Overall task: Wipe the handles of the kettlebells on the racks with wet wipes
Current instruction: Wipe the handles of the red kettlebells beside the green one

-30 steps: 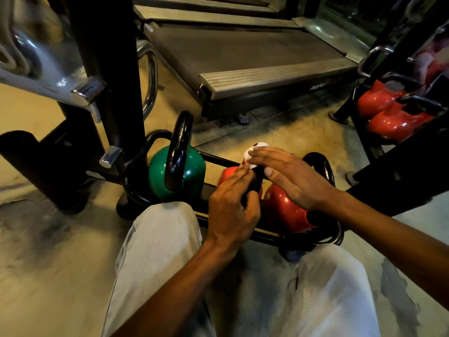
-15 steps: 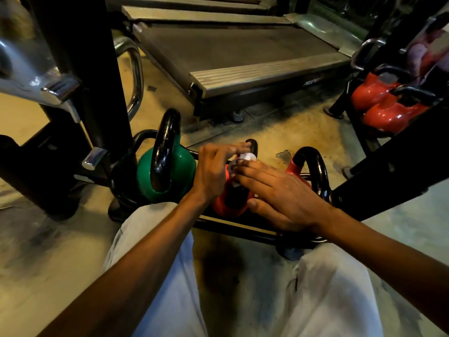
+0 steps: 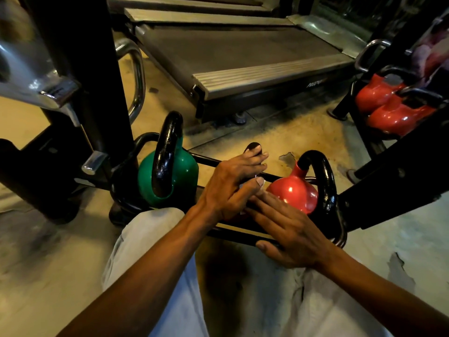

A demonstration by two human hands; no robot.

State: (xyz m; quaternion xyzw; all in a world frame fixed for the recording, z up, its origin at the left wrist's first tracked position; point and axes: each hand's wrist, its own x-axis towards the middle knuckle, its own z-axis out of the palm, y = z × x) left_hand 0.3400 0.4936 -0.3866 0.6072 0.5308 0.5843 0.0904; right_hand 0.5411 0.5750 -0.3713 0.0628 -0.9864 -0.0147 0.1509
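Note:
A low black rack [image 3: 206, 159] holds a green kettlebell [image 3: 187, 172] with a tall black handle, and a red kettlebell [image 3: 294, 190] with a black handle [image 3: 326, 181]. Between them stands another red kettlebell, almost wholly covered by my hands; only the top of its black handle [image 3: 252, 145] shows. My left hand [image 3: 230, 186] is curled around that handle. My right hand [image 3: 289, 229] lies flat just below it, fingertips tucked under the left hand, thumb by the rack's front rail. The wet wipe is hidden, apart from a possible pale scrap under my left thumb.
Two more red kettlebells [image 3: 388, 110] sit on a second rack at the right. A treadmill deck [image 3: 243, 57] lies ahead. A black upright post [image 3: 80, 57] and chrome parts stand at the left. My knees in light trousers [image 3: 150, 239] are close to the rack.
My left hand has moved up from below and closed around the middle kettlebell's handle. My right hand slid down off the handle top. The white wipe, plainly visible before, is now covered.

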